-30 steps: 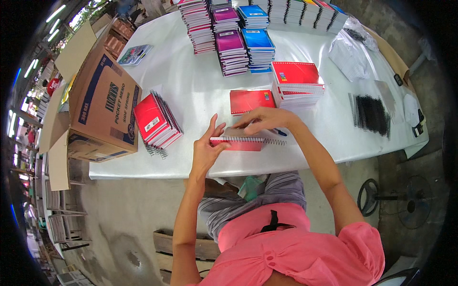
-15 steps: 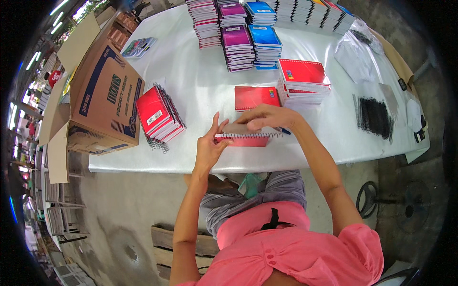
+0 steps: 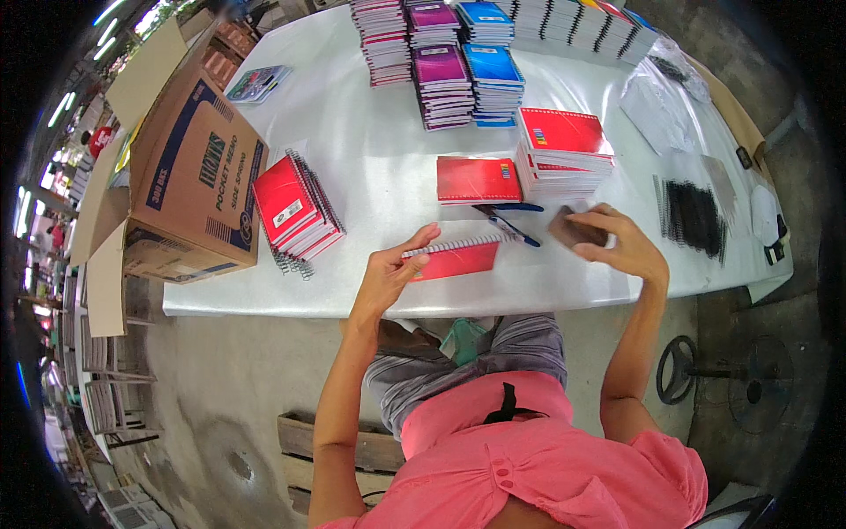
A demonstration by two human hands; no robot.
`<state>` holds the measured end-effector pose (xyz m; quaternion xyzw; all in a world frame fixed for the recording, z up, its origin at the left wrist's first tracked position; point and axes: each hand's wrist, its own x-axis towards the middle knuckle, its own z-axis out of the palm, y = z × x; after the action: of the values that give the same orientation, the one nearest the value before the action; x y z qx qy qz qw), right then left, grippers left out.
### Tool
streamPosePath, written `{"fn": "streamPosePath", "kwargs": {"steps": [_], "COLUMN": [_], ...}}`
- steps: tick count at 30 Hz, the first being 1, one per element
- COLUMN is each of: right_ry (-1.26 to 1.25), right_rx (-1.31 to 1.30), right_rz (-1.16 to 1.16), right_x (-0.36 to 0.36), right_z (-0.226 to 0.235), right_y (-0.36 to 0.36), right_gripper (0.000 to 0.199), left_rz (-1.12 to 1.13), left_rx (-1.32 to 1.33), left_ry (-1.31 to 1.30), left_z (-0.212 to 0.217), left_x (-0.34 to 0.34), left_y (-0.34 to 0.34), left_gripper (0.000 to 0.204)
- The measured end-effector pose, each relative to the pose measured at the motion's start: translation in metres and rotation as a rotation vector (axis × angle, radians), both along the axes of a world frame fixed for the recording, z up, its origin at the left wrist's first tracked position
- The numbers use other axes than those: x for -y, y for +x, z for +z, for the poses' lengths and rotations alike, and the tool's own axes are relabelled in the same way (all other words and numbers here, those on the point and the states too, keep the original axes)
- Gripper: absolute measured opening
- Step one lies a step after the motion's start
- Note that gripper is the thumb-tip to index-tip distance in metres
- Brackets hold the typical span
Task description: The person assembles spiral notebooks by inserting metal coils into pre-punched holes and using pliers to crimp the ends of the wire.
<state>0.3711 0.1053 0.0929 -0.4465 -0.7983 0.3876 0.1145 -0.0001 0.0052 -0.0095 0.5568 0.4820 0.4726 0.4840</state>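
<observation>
My left hand (image 3: 389, 271) holds the left end of a red spiral notebook (image 3: 457, 258) near the front edge of the white table (image 3: 370, 159). My right hand (image 3: 622, 243) is off to the right, closed on a small dark brown object (image 3: 575, 232). Two blue pens (image 3: 509, 219) lie between the hands, just behind the notebook. A single red notebook (image 3: 477, 179) lies flat behind the pens, and a short stack of red notebooks (image 3: 564, 152) stands next to it on the right.
A pile of red spiral notebooks (image 3: 295, 212) leans beside an open cardboard box (image 3: 189, 189) at the left. Tall stacks of purple and blue notebooks (image 3: 463, 75) stand at the back. Black spiral bindings (image 3: 694, 216) and plastic bags (image 3: 661, 101) lie at the right.
My right hand has left the top of the notebook and moved right to take the small dark object. My left hand stays on the notebook's left end.
</observation>
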Motion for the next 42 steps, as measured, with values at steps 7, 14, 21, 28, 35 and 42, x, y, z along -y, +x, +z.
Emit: {"fn": "streamPosePath", "kwargs": {"steps": [7, 14, 21, 28, 35, 42], "right_ry": [0.762, 0.858, 0.898, 0.612, 0.712, 0.142], "right_rx": [0.1, 0.118, 0.176, -0.059, -0.074, -0.132], "right_rz": [-0.22, -0.228, -0.072, 0.139, 0.16, 0.24], "right_x": [0.011, 0.031, 0.049, 0.092, 0.092, 0.076], "right_z": [-0.075, -0.126, -0.12, -0.076, -0.066, -0.064], "right_y": [-0.024, -0.113, -0.096, -0.122, -0.132, -0.134], "right_gripper": [0.042, 0.038, 0.04, 0.047, 0.049, 0.03], "left_rz": [0.427, 0.37, 0.348, 0.438, 0.416, 0.505], "left_rx": [-0.608, -1.133, -1.169, -1.049, -1.147, -1.108], "left_ry": [0.475, 0.34, 0.327, 0.295, 0.311, 0.365], "left_z": [0.026, -0.005, -0.01, -0.006, 0.004, 0.008], "left_x": [0.02, 0.043, 0.035, 0.034, 0.035, 0.034], "left_y": [0.019, 0.04, 0.05, 0.053, 0.051, 0.053], "left_gripper": [0.053, 0.068, 0.064, 0.067, 0.081, 0.066]}}
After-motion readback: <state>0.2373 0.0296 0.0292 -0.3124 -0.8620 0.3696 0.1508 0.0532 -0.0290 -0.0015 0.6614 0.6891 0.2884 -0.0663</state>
